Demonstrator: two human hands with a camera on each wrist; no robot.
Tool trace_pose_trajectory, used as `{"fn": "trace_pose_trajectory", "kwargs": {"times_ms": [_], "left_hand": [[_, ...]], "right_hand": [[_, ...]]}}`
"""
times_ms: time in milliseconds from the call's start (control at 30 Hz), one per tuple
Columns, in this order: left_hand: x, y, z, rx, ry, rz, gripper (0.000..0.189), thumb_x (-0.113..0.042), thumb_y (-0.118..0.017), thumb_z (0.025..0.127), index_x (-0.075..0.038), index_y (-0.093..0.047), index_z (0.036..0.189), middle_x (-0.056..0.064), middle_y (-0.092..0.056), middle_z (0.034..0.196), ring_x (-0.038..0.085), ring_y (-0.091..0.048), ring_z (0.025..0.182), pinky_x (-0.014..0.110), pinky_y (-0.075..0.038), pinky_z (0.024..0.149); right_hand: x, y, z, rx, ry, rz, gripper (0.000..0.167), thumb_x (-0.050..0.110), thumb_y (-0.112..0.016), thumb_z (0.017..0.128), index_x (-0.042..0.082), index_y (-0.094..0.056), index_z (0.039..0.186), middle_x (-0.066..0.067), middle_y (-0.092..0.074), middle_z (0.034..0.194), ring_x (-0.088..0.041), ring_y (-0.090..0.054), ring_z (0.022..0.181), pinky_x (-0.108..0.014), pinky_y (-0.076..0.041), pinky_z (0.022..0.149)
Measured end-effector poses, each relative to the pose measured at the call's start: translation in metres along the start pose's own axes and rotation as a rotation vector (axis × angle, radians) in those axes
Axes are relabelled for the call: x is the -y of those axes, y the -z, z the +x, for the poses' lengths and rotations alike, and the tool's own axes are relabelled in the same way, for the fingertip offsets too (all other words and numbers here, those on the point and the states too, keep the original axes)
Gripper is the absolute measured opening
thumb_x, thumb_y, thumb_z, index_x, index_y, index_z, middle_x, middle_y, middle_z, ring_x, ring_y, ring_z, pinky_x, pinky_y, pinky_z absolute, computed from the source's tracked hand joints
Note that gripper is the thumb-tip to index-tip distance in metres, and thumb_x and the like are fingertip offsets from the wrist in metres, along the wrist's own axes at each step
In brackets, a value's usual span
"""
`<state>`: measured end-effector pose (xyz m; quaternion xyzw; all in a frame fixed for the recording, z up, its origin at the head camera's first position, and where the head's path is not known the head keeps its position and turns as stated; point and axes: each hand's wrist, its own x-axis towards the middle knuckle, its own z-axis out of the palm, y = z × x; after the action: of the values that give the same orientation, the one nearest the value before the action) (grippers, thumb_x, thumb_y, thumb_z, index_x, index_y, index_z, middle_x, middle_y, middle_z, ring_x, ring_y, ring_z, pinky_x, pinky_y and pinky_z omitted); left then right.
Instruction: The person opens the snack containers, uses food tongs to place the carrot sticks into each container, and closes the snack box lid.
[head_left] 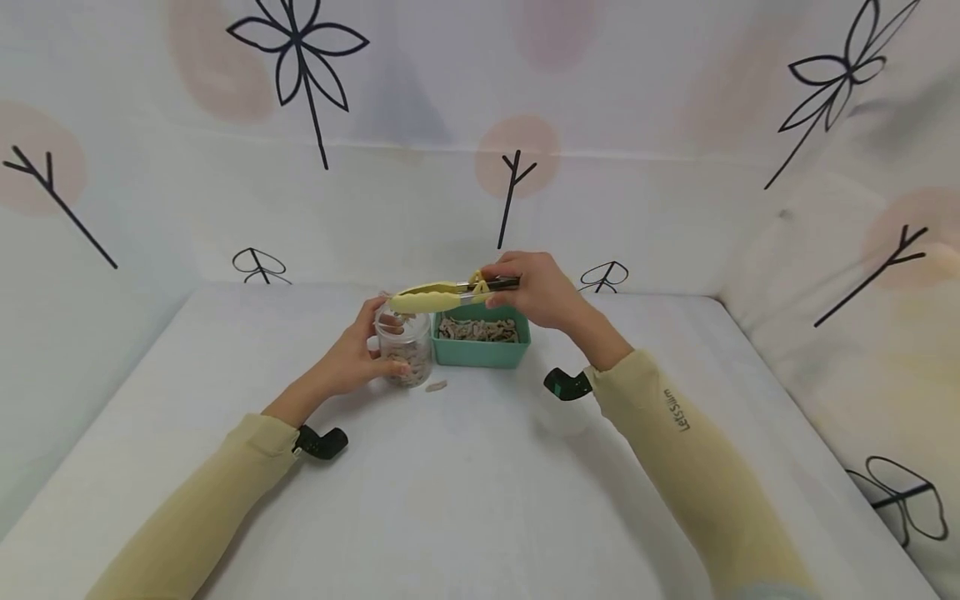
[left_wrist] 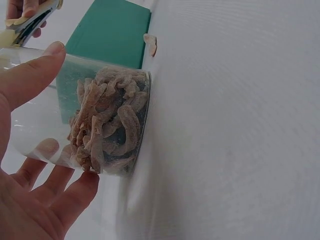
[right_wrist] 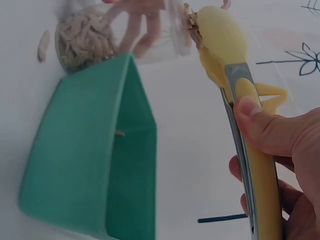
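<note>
My left hand point(head_left: 337, 360) holds a clear jar point(head_left: 417, 354) round its side, thumb on one side and fingers on the other. Dried brownish strips point(left_wrist: 105, 120) fill the jar's lower part. My right hand point(head_left: 542, 290) grips yellow-tipped tongs point(head_left: 429, 301) by their handles, and the tongs' heads are over the jar's mouth. A few strips point(right_wrist: 192, 22) show between the tong heads in the right wrist view. Right beside the jar stands a green rectangular box point(head_left: 482, 357), with more strips point(head_left: 480, 330) in it.
A single loose strip point(head_left: 436, 386) lies on the white tabletop point(head_left: 465, 483) in front of the jar and box. A patterned cloth point(head_left: 420, 200) hangs behind the table and along its right side. Dark wrist-worn devices point(head_left: 322, 443) stick out from both sleeves.
</note>
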<state>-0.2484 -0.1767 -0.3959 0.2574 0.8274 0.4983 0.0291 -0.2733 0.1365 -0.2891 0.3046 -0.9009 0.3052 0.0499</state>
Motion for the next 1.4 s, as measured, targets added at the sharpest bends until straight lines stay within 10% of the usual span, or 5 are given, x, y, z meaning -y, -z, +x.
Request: {"fn": "trace_pose_trajectory", "kwargs": {"times_ms": [1400], "left_hand": [[0.006,0.000,-0.001,-0.002,-0.040,-0.032,0.102,-0.007,-0.084,0.080,-0.025,-0.016,0.154,0.023,-0.045,0.137,0.039,-0.047,0.130,0.059,-0.048,0.094]], "right_hand": [[0.013,0.022,-0.015,0.053,0.016,-0.252,0.065,0.018,-0.084,0.082,0.007,-0.058,0.140,-0.007,-0.061,0.123,-0.025,-0.060,0.106,-0.040,-0.051,0.087]]}}
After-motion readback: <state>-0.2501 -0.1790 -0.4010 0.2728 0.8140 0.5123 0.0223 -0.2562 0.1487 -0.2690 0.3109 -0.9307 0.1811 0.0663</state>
